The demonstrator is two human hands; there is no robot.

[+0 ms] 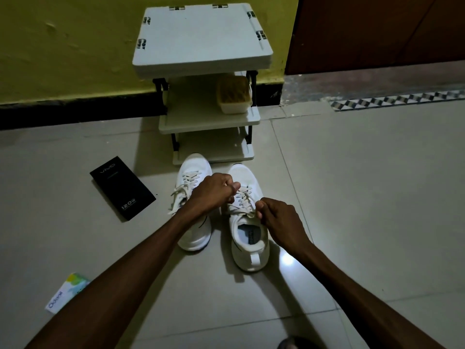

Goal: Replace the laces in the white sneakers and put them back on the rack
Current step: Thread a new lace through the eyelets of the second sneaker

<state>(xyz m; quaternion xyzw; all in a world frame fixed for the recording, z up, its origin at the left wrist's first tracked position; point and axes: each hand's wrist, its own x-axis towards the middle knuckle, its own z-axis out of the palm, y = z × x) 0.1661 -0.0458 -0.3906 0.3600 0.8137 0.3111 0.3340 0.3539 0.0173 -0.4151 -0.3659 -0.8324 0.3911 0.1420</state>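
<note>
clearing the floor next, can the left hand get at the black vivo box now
Probably yes. The black vivo box lies flat on the floor just left of the sneakers, nothing on it. The left hand is above them but pinches a lace, so it must let go first.

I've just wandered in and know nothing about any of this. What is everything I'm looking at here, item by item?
shoe rack: one, white shelves on black posts, against the yellow wall.
plastic container: one, pale with yellowish contents, right side of the rack's middle shelf.
white sneakers: two, side by side on the floor in front of the rack.
laces: off-white, threaded in both sneakers.
black box: one, flat on the floor left of the sneakers.
small carton: one, white and green, floor at lower left, partly behind the left forearm.
left hand: pinches the laces over the right-side sneaker.
right hand: pinches the laces near that sneaker's opening.
</note>
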